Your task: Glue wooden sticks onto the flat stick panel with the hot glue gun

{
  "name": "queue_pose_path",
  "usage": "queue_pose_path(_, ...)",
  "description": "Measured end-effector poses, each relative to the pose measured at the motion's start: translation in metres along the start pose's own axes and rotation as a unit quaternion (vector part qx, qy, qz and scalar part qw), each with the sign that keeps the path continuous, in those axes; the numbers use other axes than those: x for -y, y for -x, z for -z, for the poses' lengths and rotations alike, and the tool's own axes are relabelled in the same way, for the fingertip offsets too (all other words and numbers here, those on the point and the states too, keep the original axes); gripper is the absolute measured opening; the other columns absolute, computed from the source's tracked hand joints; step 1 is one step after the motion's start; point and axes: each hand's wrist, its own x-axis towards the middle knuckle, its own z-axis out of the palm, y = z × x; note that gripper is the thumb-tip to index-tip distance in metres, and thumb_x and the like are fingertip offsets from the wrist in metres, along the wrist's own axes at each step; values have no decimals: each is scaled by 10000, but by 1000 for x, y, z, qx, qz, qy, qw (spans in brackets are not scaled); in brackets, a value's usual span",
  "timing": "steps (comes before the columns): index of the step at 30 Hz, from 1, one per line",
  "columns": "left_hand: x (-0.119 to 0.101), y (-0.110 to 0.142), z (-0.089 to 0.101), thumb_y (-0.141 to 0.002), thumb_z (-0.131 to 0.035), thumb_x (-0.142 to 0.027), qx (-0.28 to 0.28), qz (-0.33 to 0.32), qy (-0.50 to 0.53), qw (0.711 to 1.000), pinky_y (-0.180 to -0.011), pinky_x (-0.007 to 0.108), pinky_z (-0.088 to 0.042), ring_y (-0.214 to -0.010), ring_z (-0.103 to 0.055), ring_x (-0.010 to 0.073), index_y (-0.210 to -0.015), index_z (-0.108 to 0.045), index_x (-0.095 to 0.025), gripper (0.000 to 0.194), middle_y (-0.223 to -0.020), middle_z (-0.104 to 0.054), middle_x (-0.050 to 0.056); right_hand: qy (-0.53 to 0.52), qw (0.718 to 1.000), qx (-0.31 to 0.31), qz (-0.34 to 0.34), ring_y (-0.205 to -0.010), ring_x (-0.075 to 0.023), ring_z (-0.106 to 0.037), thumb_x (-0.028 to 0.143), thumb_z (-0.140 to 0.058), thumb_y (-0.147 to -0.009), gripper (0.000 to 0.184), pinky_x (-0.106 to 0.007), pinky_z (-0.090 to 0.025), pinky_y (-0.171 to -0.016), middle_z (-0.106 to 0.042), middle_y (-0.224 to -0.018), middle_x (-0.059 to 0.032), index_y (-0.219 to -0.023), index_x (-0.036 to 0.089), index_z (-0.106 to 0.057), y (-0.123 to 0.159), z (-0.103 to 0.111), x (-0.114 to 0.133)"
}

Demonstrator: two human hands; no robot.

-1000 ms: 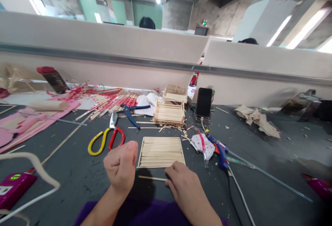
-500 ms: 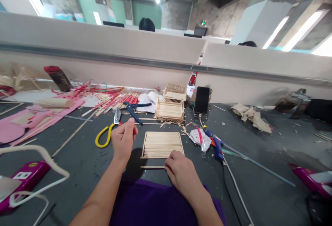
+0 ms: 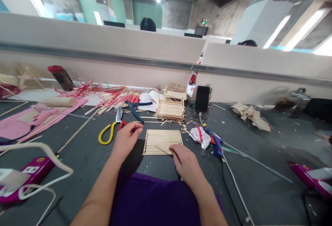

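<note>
A flat panel of thin wooden sticks lies on the dark table in front of me. My right hand is at its near right corner, fingers closed on a thin wooden stick that slants over the panel's near part. To the left of the panel hovers my left hand, thumb and fingers bent together. Whatever is between those fingertips, if anything, I cannot make out. Just behind that hand are scissors with one yellow and one red handle; the hand partly hides the red one. Blue-handled pliers lie beyond.
Behind the panel stands a small stick-built tray among offcuts. A phone leans upright beside it. On the right are a blue glue gun with its cord and crumpled brown paper. A purple power strip sits left.
My right hand has raised the stick from the table in front of the panel to over its near edge. My left hand has lowered its thumb, bringing its fingertips toward the panel.
</note>
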Motion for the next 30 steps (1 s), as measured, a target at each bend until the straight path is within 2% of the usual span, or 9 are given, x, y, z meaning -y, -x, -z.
queue_pose_path(3,8,6,4,-795,-543,-355,10,5,-11,1000,-694,285,-438,-764,-605,184,-886,-649,-187,219,-848,-687,32,-5,999,-44,-9,-934,-194,-562,63,-396,-881,302,-291,-419,-821,-624,-976,-90,-1066,165,-613,0,2,-5)
queue_pose_path(8,15,19,7,-777,-564,-344,84,12,-26,996,-687,304,-451,-749,-630,199,-822,-653,-205,171,-797,-693,17,23,995,-87,-34,-891,-189,-565,108,-436,-885,226,-294,-412,-806,-627,-925,-70,-951,180,-639,-1,6,-12)
queue_pose_path(15,18,25,5,-735,-582,-265,160,-6,-24,987,-758,325,-449,-830,-626,222,-787,-689,-223,126,-841,-698,26,45,998,-37,-18,-878,-179,-561,97,-480,-868,195,-271,-385,-769,-629,-874,-50,-892,197,-646,-9,-3,-10)
queue_pose_path(19,19,26,2,-724,-583,-257,199,-15,-28,980,-744,311,-451,-805,-621,210,-809,-710,-224,157,-836,-687,30,48,999,-9,6,-857,-172,-554,84,-485,-866,202,-262,-378,-747,-622,-852,-41,-880,202,-648,-15,-10,-2)
queue_pose_path(25,21,27,-2,-695,-610,-256,212,-15,-19,977,-703,300,-452,-780,-618,208,-815,-705,-224,156,-826,-686,30,34,999,-2,14,-853,-170,-554,63,-474,-864,216,-259,-404,-758,-617,-847,-46,-880,195,-645,-14,-14,3)
queue_pose_path(30,13,27,-2,-774,-559,-296,194,-14,6,981,-746,317,-463,-809,-606,208,-808,-683,-211,154,-833,-675,40,0,996,-94,-8,-884,-176,-579,94,-428,-887,240,-266,-444,-782,-638,-890,-64,-940,189,-643,-9,-11,-1)
